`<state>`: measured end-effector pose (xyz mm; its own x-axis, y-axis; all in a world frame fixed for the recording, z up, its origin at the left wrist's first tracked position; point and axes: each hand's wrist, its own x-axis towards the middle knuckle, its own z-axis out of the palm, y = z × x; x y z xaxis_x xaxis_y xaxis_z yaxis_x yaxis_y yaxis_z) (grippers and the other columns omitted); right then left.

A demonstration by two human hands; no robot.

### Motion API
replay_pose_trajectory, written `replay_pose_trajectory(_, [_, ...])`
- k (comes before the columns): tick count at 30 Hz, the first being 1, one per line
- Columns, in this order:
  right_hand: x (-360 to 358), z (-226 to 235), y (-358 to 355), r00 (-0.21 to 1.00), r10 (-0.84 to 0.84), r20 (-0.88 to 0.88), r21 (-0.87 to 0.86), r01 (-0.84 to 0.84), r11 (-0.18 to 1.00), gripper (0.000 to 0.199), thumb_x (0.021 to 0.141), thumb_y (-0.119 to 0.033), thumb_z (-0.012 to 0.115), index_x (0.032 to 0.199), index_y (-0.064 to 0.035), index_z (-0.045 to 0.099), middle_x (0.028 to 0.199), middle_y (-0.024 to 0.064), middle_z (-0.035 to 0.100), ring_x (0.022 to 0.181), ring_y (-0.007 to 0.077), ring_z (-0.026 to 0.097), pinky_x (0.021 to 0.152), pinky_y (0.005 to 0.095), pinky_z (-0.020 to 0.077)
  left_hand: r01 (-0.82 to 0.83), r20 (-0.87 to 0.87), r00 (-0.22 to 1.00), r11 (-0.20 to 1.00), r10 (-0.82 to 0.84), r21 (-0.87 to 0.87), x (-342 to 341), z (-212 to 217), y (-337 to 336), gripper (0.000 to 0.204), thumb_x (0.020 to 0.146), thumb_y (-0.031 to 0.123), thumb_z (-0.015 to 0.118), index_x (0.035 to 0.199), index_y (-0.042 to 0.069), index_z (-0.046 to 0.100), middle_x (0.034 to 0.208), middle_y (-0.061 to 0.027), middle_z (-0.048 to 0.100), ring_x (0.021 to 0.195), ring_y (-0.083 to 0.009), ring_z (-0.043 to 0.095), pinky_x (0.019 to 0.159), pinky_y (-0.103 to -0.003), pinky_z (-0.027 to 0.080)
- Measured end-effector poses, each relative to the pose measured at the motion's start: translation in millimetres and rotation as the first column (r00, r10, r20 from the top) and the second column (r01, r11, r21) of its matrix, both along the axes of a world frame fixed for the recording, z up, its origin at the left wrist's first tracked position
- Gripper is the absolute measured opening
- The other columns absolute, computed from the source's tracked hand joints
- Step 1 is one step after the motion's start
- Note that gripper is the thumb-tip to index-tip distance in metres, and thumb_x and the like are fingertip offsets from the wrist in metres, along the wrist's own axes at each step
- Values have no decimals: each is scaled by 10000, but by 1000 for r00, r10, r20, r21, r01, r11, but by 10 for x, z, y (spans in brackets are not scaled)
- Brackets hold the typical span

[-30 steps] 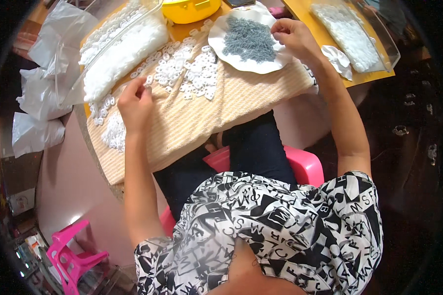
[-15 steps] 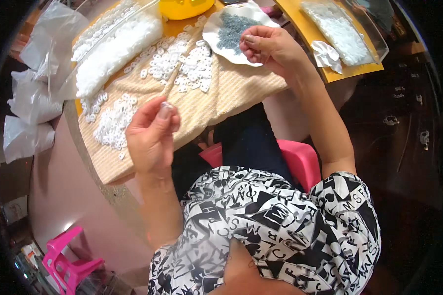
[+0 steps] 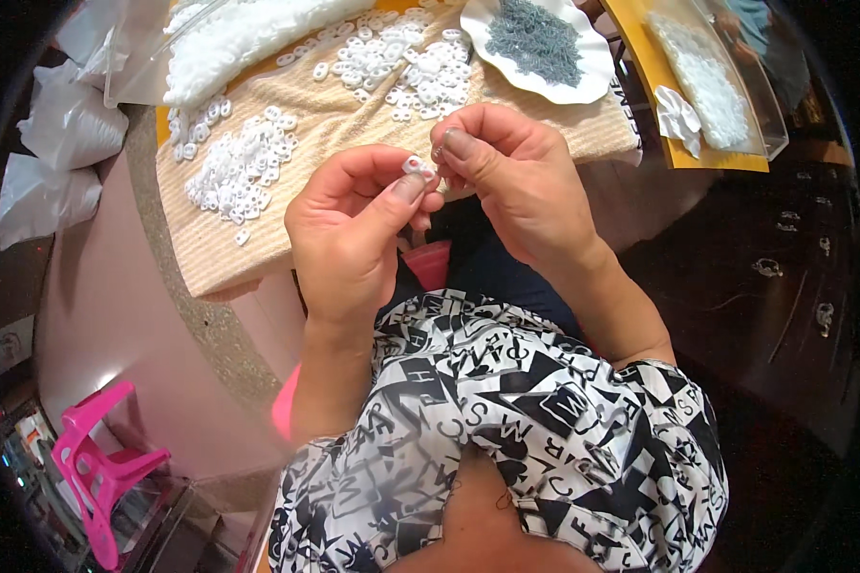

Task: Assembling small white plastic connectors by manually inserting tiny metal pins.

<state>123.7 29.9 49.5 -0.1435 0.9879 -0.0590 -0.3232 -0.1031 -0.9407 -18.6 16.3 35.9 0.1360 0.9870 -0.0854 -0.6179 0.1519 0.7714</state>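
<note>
Left hand point(image 3: 354, 239) pinches a small white plastic ring point(image 3: 417, 166); right hand point(image 3: 516, 177), fingertips pressed together, meets it. Steady alignment seems key.

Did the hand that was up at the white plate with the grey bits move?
Yes. The right hand has left the white plate of grey bits and come back toward the body, meeting the left hand at a small white piece.

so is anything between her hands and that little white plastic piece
Nothing visible. The left hand already pinches the small white plastic piece at its fingertips, and the right hand meets it from the other side, above the beige cloth.
</note>
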Motion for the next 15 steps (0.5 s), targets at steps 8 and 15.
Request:
replay_pose_trajectory(8, [-2,2,-55,998,28,-51,-35,-30,999,112,841,-81,525,841,27,553,712,25,565,608,63,541,552,190,460,-27,-111,993,1000,26,-4,56,1,-25,141,754,-20,601,890,-41,569,755,-95,619,631,-119,601,539,-189,479])
replay_pose_trajectory(15, [34,22,-74,975,-26,219,72,11,997,103,820,-72,537,828,28,560,718,15,569,618,55,536,549,188,448,-29,-148,989,999,31,13,89,-7,-38,124,757,-11,603,876,-37,576,750,-96,620,625,-112,595,548,-189,481])
